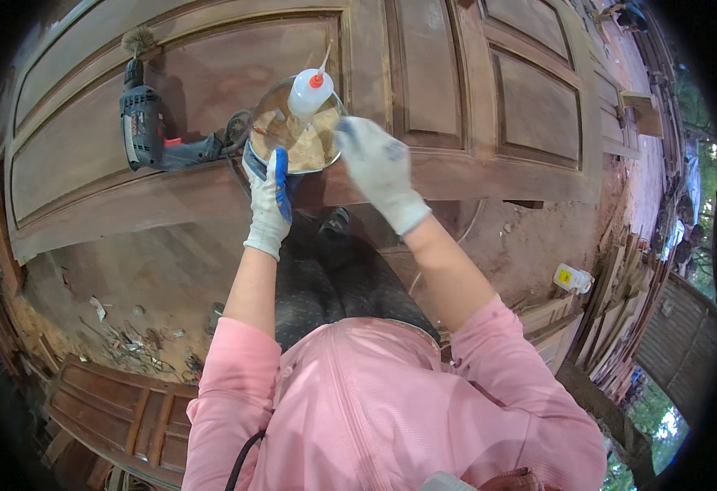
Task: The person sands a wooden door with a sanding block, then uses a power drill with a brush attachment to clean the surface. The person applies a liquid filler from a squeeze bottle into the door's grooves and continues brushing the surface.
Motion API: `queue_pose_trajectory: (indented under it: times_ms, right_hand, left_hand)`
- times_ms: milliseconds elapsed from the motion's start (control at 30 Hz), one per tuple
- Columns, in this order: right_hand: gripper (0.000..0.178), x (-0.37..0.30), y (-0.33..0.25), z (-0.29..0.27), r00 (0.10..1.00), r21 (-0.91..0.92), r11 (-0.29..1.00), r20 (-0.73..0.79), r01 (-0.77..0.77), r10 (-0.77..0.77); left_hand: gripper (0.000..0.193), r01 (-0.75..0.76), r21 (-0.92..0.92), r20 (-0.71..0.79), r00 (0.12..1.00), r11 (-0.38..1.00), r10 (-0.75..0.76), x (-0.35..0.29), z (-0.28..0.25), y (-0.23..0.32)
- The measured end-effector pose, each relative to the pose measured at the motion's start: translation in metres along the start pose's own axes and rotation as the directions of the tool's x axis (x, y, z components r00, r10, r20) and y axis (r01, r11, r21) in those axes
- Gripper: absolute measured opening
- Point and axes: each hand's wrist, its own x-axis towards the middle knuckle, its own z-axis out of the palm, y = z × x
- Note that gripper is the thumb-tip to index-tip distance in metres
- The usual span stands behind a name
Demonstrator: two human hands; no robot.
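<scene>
My left hand point(271, 200), in a white glove with blue coating, grips the near side of a round metal pan point(333, 162), thumb up by its rim. Beige pieces that look like sandpaper point(306, 151) lie in the pan. Among them a white squeeze bottle point(307, 95) with a red collar and thin nozzle stands tilted. At the pan's right edge is my right hand point(379, 168), gloved alike and a little blurred. Its fingers are curled in, and what they hold, if anything, is hidden.
Brown panelled wooden doors point(465, 176) lie flat before me. A power drill point(142, 127) with a round wire brush point(138, 41) rests on them to the left of the pan. Down right are a white jug point(572, 278) and stacked timber point(620, 303). Another panelled door point(121, 409) lies lower left, near scattered debris.
</scene>
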Motion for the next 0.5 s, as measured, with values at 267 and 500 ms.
queue_pose_trajectory:
  times_ms: [267,500]
  right_hand:
    - [0.028,-0.054,0.083,-0.009,0.996,-0.286,0.956,0.080,0.065,-0.044]
    - [0.080,-0.074,0.081,-0.009,0.964,-0.421,0.905,0.260,0.057,0.061]
  left_hand:
    - [0.077,0.002,-0.017,0.034,0.999,1.000,-0.001,0.009,0.006,-0.003]
    - [0.075,-0.009,0.011,0.052,0.999,1.000,0.008,0.010,0.000,-0.003]
